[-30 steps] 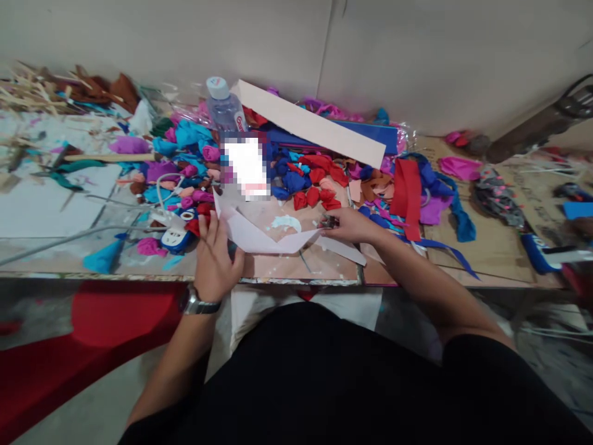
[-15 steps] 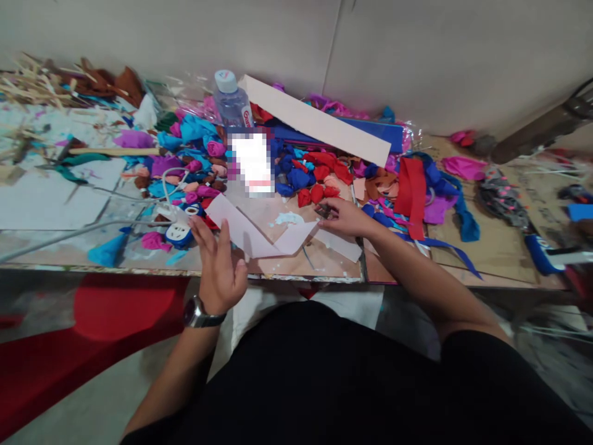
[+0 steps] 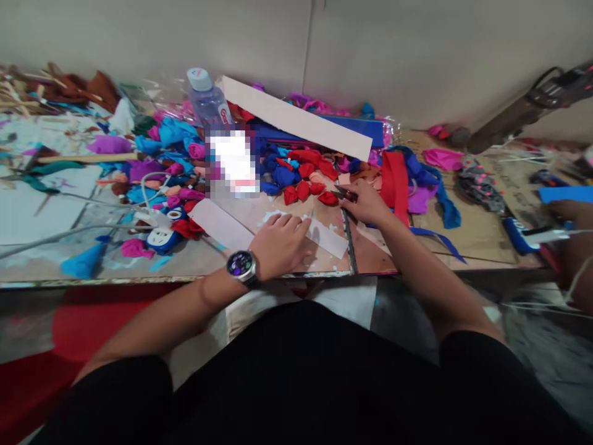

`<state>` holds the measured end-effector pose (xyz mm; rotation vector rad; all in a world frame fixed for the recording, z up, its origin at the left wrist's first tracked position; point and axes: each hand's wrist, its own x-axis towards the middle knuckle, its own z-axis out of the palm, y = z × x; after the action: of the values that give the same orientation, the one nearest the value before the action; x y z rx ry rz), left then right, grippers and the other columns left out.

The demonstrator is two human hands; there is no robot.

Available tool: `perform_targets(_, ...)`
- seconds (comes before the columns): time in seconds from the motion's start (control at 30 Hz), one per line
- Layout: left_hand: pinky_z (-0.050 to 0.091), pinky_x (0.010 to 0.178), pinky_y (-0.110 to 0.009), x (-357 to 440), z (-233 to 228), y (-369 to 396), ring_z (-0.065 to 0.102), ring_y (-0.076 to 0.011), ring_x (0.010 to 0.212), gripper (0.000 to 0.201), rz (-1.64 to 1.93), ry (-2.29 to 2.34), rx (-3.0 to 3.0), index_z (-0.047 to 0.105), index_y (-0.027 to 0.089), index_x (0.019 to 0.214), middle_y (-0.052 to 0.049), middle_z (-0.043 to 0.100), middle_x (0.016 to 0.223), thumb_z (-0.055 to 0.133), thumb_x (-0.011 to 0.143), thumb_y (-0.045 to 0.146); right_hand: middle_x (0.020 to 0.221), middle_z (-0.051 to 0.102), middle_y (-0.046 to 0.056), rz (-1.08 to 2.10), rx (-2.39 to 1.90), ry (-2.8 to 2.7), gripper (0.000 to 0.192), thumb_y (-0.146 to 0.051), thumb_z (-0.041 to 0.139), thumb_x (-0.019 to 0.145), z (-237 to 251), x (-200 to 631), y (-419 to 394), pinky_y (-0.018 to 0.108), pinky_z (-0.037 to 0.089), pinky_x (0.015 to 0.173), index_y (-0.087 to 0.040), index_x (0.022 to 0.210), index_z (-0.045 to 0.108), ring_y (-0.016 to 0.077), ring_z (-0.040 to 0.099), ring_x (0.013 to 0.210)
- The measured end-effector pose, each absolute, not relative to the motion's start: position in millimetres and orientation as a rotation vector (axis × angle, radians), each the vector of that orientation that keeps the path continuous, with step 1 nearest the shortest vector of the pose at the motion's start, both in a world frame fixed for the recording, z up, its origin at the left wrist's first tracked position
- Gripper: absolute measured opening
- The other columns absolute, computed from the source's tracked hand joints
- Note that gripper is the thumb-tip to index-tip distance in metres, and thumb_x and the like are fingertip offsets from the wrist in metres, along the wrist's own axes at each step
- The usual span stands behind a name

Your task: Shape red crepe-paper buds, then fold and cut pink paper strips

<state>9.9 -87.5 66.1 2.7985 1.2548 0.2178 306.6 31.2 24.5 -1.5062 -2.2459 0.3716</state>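
Note:
My left hand (image 3: pixel 282 244), with a watch (image 3: pixel 241 264) on its wrist, is palm down on the worktable near the front edge, fingers stretched out. A pale pink strip (image 3: pixel 220 224) runs under it from the left, and a pale piece (image 3: pixel 327 238) shows on its right. The hand hides whether these join. My right hand (image 3: pixel 368 204) is closed around a small dark pointed tool, apparently scissors (image 3: pixel 343 193), tips toward the red fabric buds (image 3: pixel 317 190). Blue buds (image 3: pixel 282 173) lie beyond them.
A bottle (image 3: pixel 207 102), blurred-out bright rectangle (image 3: pixel 234 161) and long pale board (image 3: pixel 296 117) stand or lie behind. The power strip (image 3: pixel 162 238) and its cable are left. Red ribbon (image 3: pixel 395 185) lies right. Another person's hand (image 3: pixel 574 216) is at far right.
My left hand has moved right and down onto the table over the pale strip, which was bent upward before. My right hand has shifted slightly right, still holding the dark tool. The view has turned slightly.

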Motion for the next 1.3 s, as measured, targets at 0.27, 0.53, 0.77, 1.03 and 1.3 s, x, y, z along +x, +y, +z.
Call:
perform_targets(0.27,0.052,0.096,-0.039,20.6,46.9,-14.6,0.071,-0.0294,0.11,0.038,0.062,1.201,2.725,0.073,0.014,0.128,-0.014,0.074,0.12,0.059,0.097,0.03,0.117,0.064,0.018,0.244,-1.373,-2.19,0.052,-0.036,0.065,0.095,2.5,298.6,52.3,0.052,0.053,0.104,-0.013,0.141,0.07,0.0342,0.063,0.109)
perform_targets(0.53,0.039,0.065,-0.033,-8.3,56.3,1.9,0.064,-0.0209,0.07,0.027,0.198,1.383,2.509,0.076,0.019,0.096,-0.005,0.074,0.082,0.055,0.088,0.034,0.117,0.063,0.018,0.189,-1.292,-2.258,0.05,-0.053,0.06,0.102,12.3,288.3,66.5,0.056,0.054,0.103,-0.015,0.13,0.074,0.0362,0.064,0.11)
perform_targets(0.77,0.038,0.064,-0.03,-20.2,48.4,12.0,0.061,-0.0177,0.066,0.023,0.384,1.387,2.296,0.071,0.019,0.089,-0.002,0.071,0.075,0.058,0.086,0.037,0.124,0.065,0.023,0.076,-1.345,-2.26,0.057,-0.054,0.058,0.102,3.0,305.5,61.6,0.06,0.049,0.104,-0.012,0.139,0.07,0.0419,0.061,0.118)
perform_targets(1.03,0.038,0.059,-0.026,-18.7,49.6,11.4,0.055,-0.0136,0.061,0.025,0.564,1.219,2.017,0.066,0.017,0.087,0.0,0.066,0.07,0.061,0.089,0.042,0.11,0.077,0.014,0.396,-0.875,-2.405,0.046,-0.061,0.066,0.098,20.0,276.7,23.3,0.046,0.051,0.092,-0.02,0.118,0.076,0.0297,0.066,0.099)
perform_targets(1.3,0.049,0.073,-0.029,-25.3,68.3,1.9,0.072,-0.0196,0.08,0.043,0.325,1.132,2.204,0.06,0.022,0.129,-0.003,0.079,0.1,0.062,0.087,0.028,0.073,0.065,0.002,1.417,-1.078,-1.755,0.044,-0.06,0.088,0.08,28.6,279.8,16.5,0.028,0.037,0.055,-0.019,0.082,0.07,0.0143,0.054,0.059)
